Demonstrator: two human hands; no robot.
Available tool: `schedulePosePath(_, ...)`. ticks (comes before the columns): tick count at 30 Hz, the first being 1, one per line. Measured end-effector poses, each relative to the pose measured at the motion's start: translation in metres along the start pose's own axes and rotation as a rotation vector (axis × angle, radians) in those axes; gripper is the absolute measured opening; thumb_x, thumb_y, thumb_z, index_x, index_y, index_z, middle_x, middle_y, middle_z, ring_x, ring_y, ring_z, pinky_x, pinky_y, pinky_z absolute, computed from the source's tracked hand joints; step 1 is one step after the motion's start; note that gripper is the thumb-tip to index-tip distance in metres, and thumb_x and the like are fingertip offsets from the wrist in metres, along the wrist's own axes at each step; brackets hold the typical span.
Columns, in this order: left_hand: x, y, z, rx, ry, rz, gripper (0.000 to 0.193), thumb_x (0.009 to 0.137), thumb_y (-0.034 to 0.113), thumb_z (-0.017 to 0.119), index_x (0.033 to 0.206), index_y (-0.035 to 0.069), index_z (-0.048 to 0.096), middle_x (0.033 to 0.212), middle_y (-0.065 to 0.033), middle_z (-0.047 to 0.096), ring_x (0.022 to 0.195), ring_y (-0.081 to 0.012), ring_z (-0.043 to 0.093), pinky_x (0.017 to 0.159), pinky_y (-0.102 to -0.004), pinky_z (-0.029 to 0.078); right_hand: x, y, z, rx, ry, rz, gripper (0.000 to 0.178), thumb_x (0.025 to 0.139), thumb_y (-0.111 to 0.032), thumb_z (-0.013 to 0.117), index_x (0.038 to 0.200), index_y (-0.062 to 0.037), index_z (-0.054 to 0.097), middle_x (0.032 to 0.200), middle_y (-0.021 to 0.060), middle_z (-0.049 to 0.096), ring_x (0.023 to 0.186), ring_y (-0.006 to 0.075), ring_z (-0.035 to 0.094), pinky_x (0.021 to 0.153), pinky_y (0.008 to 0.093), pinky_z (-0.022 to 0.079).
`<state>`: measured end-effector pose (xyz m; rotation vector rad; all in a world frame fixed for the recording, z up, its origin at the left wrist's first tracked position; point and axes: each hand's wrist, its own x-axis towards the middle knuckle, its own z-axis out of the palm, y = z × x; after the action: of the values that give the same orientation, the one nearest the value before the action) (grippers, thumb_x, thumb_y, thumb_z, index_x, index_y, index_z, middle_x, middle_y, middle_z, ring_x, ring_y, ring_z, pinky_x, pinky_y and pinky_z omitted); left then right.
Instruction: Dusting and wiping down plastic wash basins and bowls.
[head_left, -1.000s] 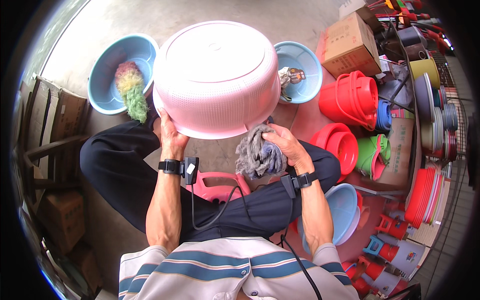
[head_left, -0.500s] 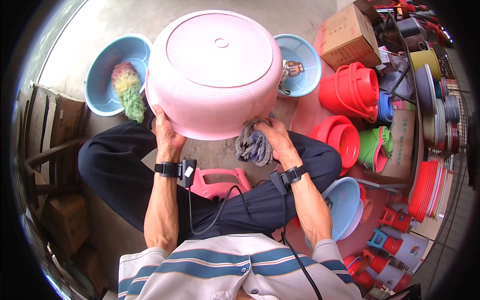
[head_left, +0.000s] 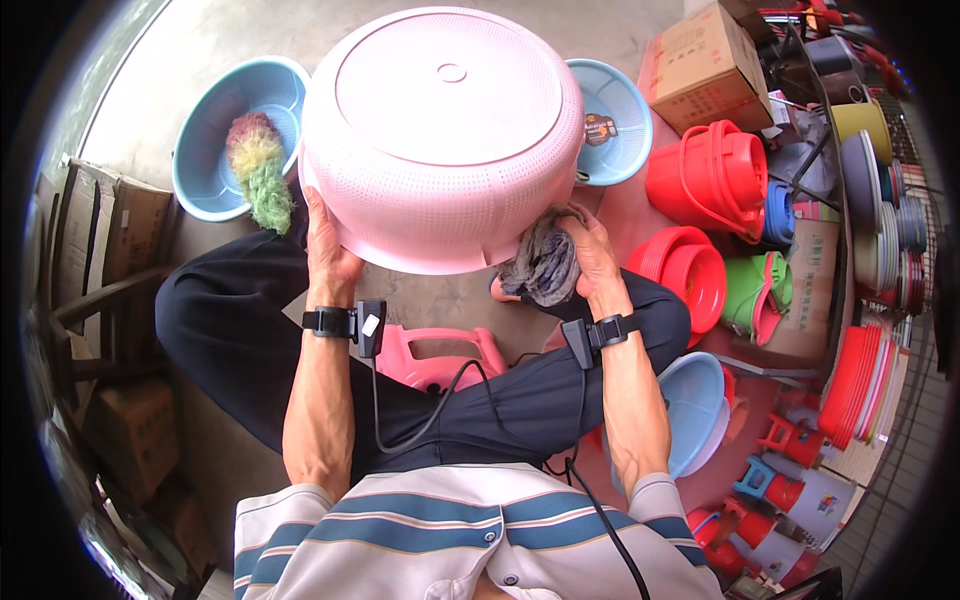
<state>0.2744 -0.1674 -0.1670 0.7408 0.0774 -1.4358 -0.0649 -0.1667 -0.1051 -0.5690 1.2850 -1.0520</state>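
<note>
A large pink perforated plastic basket [head_left: 440, 195] is held upside down in front of me, its round base facing up. My left hand [head_left: 330, 255] is closed on its near-left rim, the thumb lying up along the side wall. On the near right, my right hand [head_left: 594, 255] grips a crumpled grey cloth [head_left: 543, 268] against the basket's lower edge. Some of that hand's fingers are hidden behind the cloth and the basket. Below the basket, between my legs, a pink plastic stool [head_left: 398, 362] is partly in view.
A blue basin [head_left: 200, 150] with a multicoloured duster [head_left: 258, 170] stands at left, another blue basin [head_left: 628, 120] behind the basket at right. Red buckets [head_left: 700, 180], red basins [head_left: 650, 255] and a cardboard box [head_left: 705, 75] crowd the right. Cartons [head_left: 130, 235] stand at far left.
The basket has shifted slightly right and away from me. My right hand has moved right and a little up with the cloth, along the basket's edge. My left hand keeps its hold.
</note>
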Motion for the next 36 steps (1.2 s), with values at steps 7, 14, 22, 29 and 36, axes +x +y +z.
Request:
schedulePosePath(7, -0.004, -0.003, 0.004, -0.151, -0.018, -0.064, 0.062, 0.095, 0.05, 0.058, 0.139, 0.007, 0.049, 0.137, -0.0094, 0.057, 0.125, -0.027, 0.054, 0.107, -0.0477, 0.042, -0.001, 0.015, 0.0, 0.059, 0.014, -0.068, 0.035, 0.09, -0.013, 0.061, 0.121, 0.0019, 0.055, 0.104, 0.0088, 0.065, 0.091, 0.0185, 0.065, 0.083, 0.0357, 0.057)
schedulePosePath(14, -0.037, -0.05, 0.01, -0.253, 0.149, -0.233, 0.058, 0.092, 0.052, 0.059, 0.136, 0.014, 0.053, 0.135, -0.0024, 0.059, 0.125, -0.0206, 0.054, 0.111, -0.043, 0.039, -0.009, 0.034, 0.022, -0.013, 0.124, -0.233, 0.037, 0.089, -0.013, 0.064, 0.122, 0.0013, 0.057, 0.104, 0.0071, 0.066, 0.092, 0.0152, 0.064, 0.084, 0.0328, 0.054)
schedulePosePath(22, -0.024, -0.042, 0.011, -0.106, 0.199, -0.135, 0.075, 0.091, 0.064, 0.053, 0.146, 0.014, 0.041, 0.147, -0.008, 0.047, 0.131, -0.0302, 0.047, 0.11, -0.0491, 0.04, -0.036, 0.055, 0.057, -0.07, -0.073, -0.185, 0.05, 0.09, -0.011, 0.066, 0.134, -0.0005, 0.043, 0.115, 0.0082, 0.06, 0.103, 0.0152, 0.06, 0.093, 0.0314, 0.049)
schedulePosePath(29, -0.027, -0.029, 0.018, -0.054, 0.164, -0.049, 0.072, 0.088, 0.061, 0.062, 0.14, 0.014, 0.05, 0.142, -0.0056, 0.054, 0.128, -0.0291, 0.05, 0.109, -0.0514, 0.04, -0.03, 0.047, 0.051, 0.014, -0.002, 0.028, 0.03, 0.083, -0.006, 0.065, 0.11, 0.0043, 0.056, 0.097, 0.0093, 0.064, 0.084, 0.0184, 0.065, 0.078, 0.0326, 0.054)
schedulePosePath(36, -0.027, -0.008, 0.016, -0.084, 0.08, -0.156, 0.072, 0.086, 0.061, 0.064, 0.138, 0.014, 0.052, 0.138, -0.0056, 0.057, 0.125, -0.028, 0.052, 0.107, -0.0509, 0.041, 0.002, 0.003, 0.014, -0.126, -0.023, -0.004, 0.027, 0.085, -0.005, 0.064, 0.109, 0.0057, 0.061, 0.096, 0.0088, 0.068, 0.081, 0.0153, 0.066, 0.076, 0.0291, 0.055)
